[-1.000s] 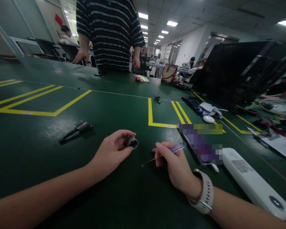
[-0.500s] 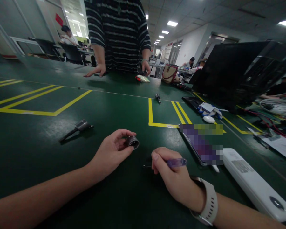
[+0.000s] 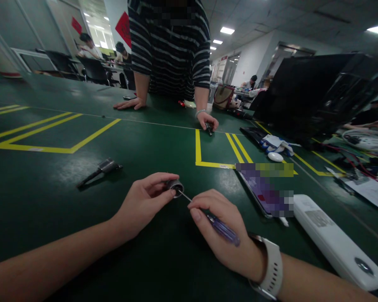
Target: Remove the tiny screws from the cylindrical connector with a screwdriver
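Observation:
My left hand (image 3: pixel 143 203) pinches a small dark metal cylinder (image 3: pixel 175 186) between thumb and fingers, just above the green table (image 3: pixel 50 201). My right hand (image 3: pixel 220 228) grips a thin screwdriver with a purple handle (image 3: pixel 222 228). Its metal tip reaches into the open end of the cylinder. A white watch sits on my right wrist.
A dark metal part (image 3: pixel 99 170) lies to the left. A phone (image 3: pixel 264 193) and a white remote-like box (image 3: pixel 337 239) lie to the right. A person in a striped shirt (image 3: pixel 173 46) leans on the far edge, one hand (image 3: pixel 208 121) on a small part. Yellow floor-style lines mark the table.
My right hand turned the screwdriver round and brought its tip up into the cylinder. The person across leaned in and put both hands on the table.

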A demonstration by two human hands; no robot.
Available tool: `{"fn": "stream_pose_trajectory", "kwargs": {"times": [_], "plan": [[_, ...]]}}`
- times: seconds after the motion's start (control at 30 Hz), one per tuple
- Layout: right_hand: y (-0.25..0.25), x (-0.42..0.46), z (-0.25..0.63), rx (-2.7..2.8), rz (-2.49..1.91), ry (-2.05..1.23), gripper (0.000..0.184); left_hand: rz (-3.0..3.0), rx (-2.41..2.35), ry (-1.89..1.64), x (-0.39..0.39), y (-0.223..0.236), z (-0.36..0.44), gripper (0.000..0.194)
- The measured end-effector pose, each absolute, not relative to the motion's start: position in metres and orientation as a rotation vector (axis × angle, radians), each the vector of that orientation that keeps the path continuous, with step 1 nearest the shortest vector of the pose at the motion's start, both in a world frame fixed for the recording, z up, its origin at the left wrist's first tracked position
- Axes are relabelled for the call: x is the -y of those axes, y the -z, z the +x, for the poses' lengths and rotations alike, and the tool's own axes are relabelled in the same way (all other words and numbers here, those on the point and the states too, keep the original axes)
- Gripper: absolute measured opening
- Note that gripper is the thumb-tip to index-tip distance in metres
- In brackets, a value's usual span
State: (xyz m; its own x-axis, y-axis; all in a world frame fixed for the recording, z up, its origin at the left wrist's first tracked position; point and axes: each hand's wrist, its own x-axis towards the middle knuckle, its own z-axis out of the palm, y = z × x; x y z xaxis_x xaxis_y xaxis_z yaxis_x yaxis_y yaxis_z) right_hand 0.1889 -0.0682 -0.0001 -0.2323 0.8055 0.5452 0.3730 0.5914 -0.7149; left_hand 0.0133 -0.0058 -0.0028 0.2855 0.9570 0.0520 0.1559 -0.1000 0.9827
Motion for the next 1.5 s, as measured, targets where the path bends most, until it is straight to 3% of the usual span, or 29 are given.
{"fn": "stream_pose_trajectory", "kwargs": {"times": [0.63,1.5], "plan": [[0.0029,0.0681,0.1870,1.885,-0.959,-0.571,0.017,1.614,-1.066,-1.105,0.0064,0.0035,0.0174,0.022],[0.0012,0.0715,0.1853,2.006,-0.967,-0.472,0.020,1.748,-1.115,-1.053,0.0092,-0.0014,0.0162,0.023]]}}
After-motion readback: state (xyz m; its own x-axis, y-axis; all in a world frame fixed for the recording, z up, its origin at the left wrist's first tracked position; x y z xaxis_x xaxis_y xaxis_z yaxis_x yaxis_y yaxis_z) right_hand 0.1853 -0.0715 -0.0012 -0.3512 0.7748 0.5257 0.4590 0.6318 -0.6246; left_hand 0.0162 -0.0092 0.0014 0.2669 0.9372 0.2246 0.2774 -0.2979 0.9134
